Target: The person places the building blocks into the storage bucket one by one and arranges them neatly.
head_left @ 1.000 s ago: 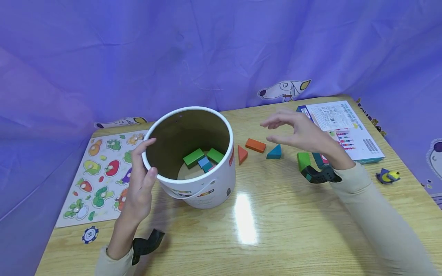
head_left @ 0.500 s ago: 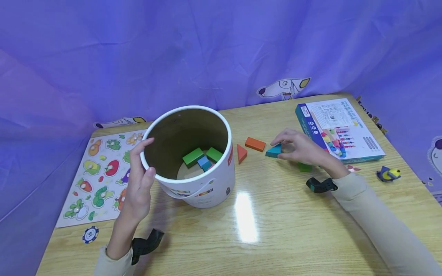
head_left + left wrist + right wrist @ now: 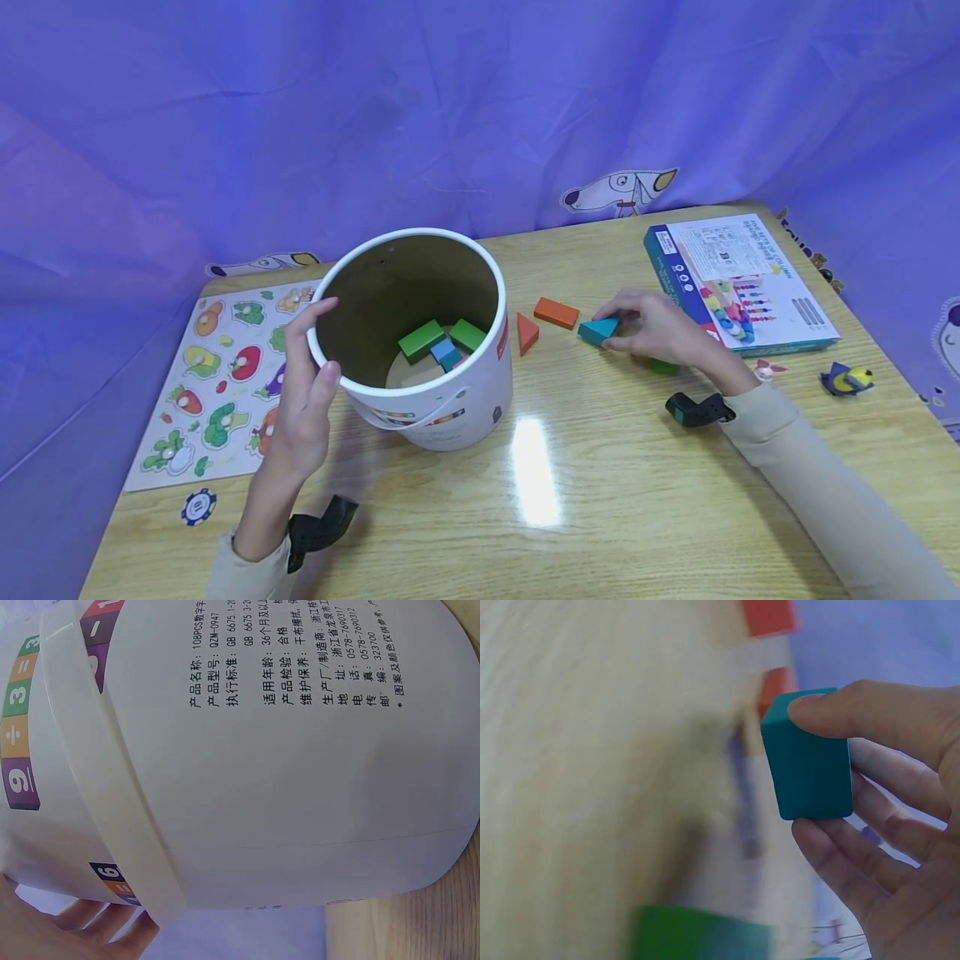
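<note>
My left hand (image 3: 300, 408) holds the side of a white bucket (image 3: 457, 421), thumb and index fingertip at its rim. Printed text and the bucket's white handle (image 3: 124, 802) fill the left wrist view, where my fingers touch its side at the lower left. Inside the bucket lie green blocks (image 3: 422, 340), a blue block (image 3: 444, 352) and a partly hidden pinkish piece. With thumb and fingers my right hand (image 3: 652, 329) pinches a teal triangular block (image 3: 814, 765). An orange rectangular block (image 3: 557, 312) and a red-orange triangular block (image 3: 527, 333) lie between it and the bucket.
A green block (image 3: 663, 367) lies mostly hidden beneath my right hand. Behind it rests a boxed toy set (image 3: 750, 283), with a small blue-and-yellow toy (image 3: 847, 379) at the right. A vegetable puzzle board (image 3: 217, 383) and a round chip (image 3: 198, 507) are at the left.
My right hand has come down from above the table to the teal triangular block and now pinches it. The block has turned slightly. My left hand stays at the bucket.
</note>
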`<state>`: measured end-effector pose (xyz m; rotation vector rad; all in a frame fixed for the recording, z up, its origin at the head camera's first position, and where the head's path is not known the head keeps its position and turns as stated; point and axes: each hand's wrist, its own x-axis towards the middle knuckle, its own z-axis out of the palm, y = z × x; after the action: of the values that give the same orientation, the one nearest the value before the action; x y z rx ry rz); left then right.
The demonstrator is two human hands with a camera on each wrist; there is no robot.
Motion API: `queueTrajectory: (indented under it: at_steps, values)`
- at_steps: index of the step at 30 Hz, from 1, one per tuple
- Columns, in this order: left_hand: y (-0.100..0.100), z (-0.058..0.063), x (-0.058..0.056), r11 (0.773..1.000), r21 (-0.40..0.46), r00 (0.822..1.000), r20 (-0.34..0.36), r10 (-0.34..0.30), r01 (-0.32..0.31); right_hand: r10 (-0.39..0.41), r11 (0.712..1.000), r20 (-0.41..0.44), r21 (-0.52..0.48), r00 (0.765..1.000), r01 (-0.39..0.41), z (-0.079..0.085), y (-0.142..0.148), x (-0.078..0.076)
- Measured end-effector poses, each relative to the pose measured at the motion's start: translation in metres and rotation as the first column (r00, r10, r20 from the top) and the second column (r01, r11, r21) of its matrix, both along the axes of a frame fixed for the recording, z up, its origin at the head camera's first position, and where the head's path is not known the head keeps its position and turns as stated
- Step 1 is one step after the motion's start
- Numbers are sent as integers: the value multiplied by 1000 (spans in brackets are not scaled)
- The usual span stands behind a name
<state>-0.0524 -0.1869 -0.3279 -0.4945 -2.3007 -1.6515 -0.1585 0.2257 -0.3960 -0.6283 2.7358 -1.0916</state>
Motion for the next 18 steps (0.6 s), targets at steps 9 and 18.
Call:
queueTrajectory:
  at_steps: [9, 18]
  values:
    - [0, -1, 0, 999, -34, 999, 19, 33, -32, -17, 997, -346, -78, 938, -11, 79, -19, 8]
    - [0, -1, 0, 1000, 18, 1000, 10, -4, 4, 162, 922, -497, -230, 852, -310, 160, -92, 18]
